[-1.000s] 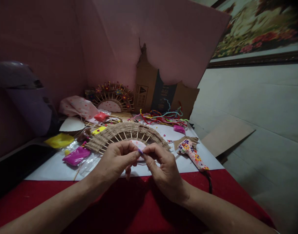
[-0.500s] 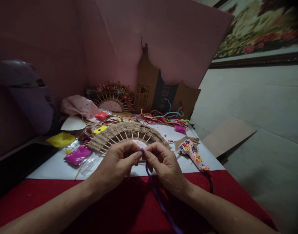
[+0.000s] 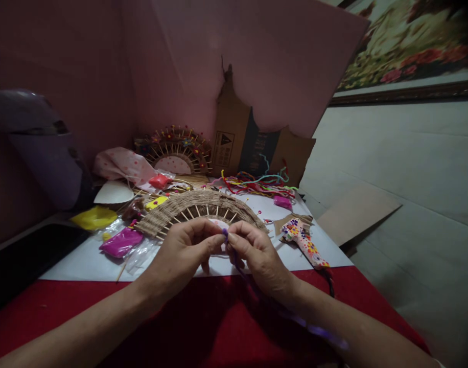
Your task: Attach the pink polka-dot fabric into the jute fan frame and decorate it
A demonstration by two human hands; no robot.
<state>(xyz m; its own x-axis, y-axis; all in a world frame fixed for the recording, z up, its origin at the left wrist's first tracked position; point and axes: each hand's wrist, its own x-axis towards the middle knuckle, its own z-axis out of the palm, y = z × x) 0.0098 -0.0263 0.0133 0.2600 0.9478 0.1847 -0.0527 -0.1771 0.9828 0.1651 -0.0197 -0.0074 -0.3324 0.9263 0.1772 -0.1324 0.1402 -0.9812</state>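
Both hands meet over the front of the white sheet, fingertips nearly touching. My left hand [image 3: 191, 246] pinches the end of a purple strand of yarn [image 3: 225, 233] between thumb and forefinger. My right hand [image 3: 255, 253] is closed on the same strand just beside it. The strand's loose tail hangs below my right hand and sweeps to the right, blurred, over the red cloth. Right behind my hands lies a woven, half-round fan shape [image 3: 203, 200] of brown twine on thin sticks, its pale, dotted centre partly hidden by my fingers.
A flower-patterned glue gun [image 3: 305, 243] lies on cardboard to the right. Magenta [image 3: 122, 242] and yellow packets [image 3: 94, 218] sit at left. Tangled coloured yarn [image 3: 253, 181] lies before torn cardboard [image 3: 234, 128]. A second, decorated fan shape [image 3: 176, 148] stands at the back.
The hanging purple tail has swung to the right, under my right forearm. Both hands stay in nearly the same place, fingers still pinched on the strand.
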